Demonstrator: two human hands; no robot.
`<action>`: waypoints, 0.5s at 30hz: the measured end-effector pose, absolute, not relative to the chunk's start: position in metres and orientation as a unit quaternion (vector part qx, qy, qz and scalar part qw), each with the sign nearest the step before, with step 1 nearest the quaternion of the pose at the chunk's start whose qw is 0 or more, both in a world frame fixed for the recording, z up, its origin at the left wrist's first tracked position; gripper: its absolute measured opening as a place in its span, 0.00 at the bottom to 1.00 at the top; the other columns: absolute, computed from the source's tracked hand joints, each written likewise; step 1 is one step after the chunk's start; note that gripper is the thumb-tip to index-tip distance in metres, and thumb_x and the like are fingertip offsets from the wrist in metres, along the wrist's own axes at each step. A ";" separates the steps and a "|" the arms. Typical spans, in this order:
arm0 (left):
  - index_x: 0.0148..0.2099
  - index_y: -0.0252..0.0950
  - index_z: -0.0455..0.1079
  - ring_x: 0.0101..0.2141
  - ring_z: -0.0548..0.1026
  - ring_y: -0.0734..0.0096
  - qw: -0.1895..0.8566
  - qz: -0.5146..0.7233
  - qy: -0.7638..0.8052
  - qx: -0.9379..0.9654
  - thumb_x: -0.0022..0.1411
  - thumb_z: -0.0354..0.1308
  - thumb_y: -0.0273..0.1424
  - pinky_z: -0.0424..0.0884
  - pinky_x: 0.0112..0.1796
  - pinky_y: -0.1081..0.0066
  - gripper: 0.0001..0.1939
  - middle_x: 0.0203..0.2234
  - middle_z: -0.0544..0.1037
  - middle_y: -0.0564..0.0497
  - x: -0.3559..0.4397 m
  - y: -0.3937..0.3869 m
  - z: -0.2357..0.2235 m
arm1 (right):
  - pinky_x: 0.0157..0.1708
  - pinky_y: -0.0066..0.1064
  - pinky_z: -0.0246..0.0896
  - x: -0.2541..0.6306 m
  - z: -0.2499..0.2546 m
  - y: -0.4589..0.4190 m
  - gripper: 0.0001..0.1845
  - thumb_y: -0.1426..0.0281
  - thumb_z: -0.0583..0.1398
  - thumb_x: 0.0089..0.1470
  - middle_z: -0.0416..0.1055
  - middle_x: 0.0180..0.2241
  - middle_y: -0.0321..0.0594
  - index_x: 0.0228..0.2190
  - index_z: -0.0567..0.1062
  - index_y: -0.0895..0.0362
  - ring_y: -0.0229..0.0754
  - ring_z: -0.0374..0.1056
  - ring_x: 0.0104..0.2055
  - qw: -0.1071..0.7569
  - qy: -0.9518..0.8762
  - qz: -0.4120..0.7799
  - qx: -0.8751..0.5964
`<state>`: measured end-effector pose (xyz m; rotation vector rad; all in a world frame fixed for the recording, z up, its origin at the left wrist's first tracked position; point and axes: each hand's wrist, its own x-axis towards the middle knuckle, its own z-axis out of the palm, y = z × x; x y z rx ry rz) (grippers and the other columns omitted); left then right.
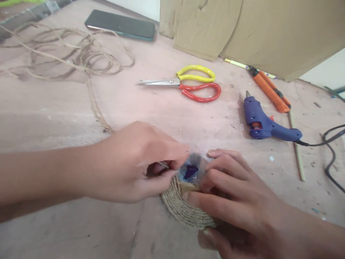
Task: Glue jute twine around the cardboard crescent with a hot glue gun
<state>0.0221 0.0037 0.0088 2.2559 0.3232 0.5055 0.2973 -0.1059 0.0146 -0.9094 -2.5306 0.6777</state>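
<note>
A round piece wrapped in rows of jute twine lies on the table at the lower middle. Beside the rows is a clear, shiny part with a dark blue patch. My left hand pinches a strand of twine between thumb and forefinger at the upper left edge of the rows. From the right, my right hand grips the round piece, fingers over its top and thumb at the lower edge. Both hands hide parts of it. A braided length of twine runs behind my left wrist.
Loose twine lies tangled at the upper left, near a phone. Scissors lie behind my hands. To the right are a blue glue gun with a cord, an orange cutter and a thin stick. Cardboard stands behind.
</note>
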 end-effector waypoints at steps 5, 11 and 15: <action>0.36 0.40 0.66 0.25 0.70 0.75 0.385 0.190 0.130 0.894 0.70 0.59 0.19 0.66 0.28 0.69 0.12 0.25 0.74 0.60 0.021 0.003 0.009 | 0.61 0.46 0.66 0.297 0.015 -0.107 0.16 0.69 0.65 0.69 0.78 0.41 0.34 0.56 0.77 0.53 0.45 0.72 0.47 0.190 -0.891 0.247 -0.330; 0.38 0.41 0.65 0.25 0.71 0.75 0.386 0.202 0.128 0.891 0.67 0.60 0.19 0.66 0.28 0.69 0.12 0.25 0.74 0.60 0.020 0.003 0.007 | 0.62 0.46 0.66 0.295 0.016 -0.108 0.23 0.70 0.64 0.68 0.79 0.42 0.34 0.63 0.75 0.53 0.46 0.73 0.47 0.192 -0.891 0.240 -0.335; 0.38 0.41 0.66 0.25 0.71 0.77 0.384 0.203 0.130 0.892 0.67 0.60 0.19 0.66 0.28 0.70 0.11 0.24 0.73 0.61 0.021 0.003 0.007 | 0.59 0.48 0.66 0.295 0.014 -0.107 0.20 0.67 0.63 0.70 0.77 0.42 0.35 0.61 0.76 0.52 0.48 0.70 0.47 0.172 -0.898 0.230 -0.333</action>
